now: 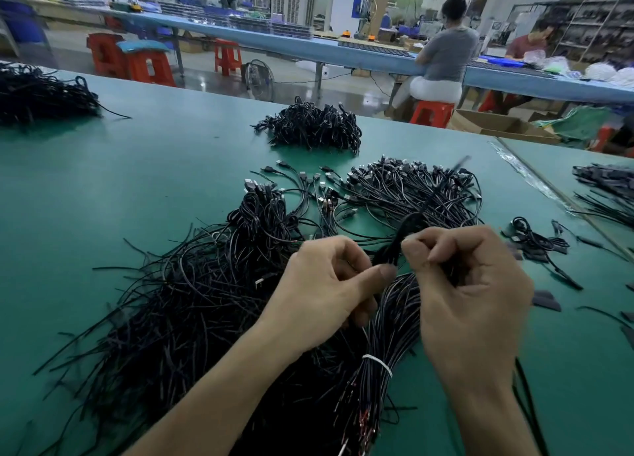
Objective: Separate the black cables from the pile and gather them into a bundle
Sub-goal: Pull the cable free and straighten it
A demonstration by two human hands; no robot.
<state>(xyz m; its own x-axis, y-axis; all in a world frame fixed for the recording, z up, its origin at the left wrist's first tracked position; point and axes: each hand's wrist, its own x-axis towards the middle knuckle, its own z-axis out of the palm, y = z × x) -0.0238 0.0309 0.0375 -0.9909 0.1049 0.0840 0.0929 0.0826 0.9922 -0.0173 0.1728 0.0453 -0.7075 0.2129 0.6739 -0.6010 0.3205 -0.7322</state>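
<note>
Black cables [212, 304]: loose pile on green table [103, 188], left of both hands.
Bundle [387, 332]: white-tied, lying between the wrists.
Left hand [326, 291]: fingers curled, pinching the bundle's top.
Right hand [470, 284]: fingers curled, pinching a blurred black strand [408, 225].

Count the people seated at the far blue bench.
2: a person in a grey top on a red stool, back to camera; a person in a dark red top further right. Others may be hidden.

I can read nothing here: no lettering shows on the black cables [411, 195] or the green table [137, 181].
</note>
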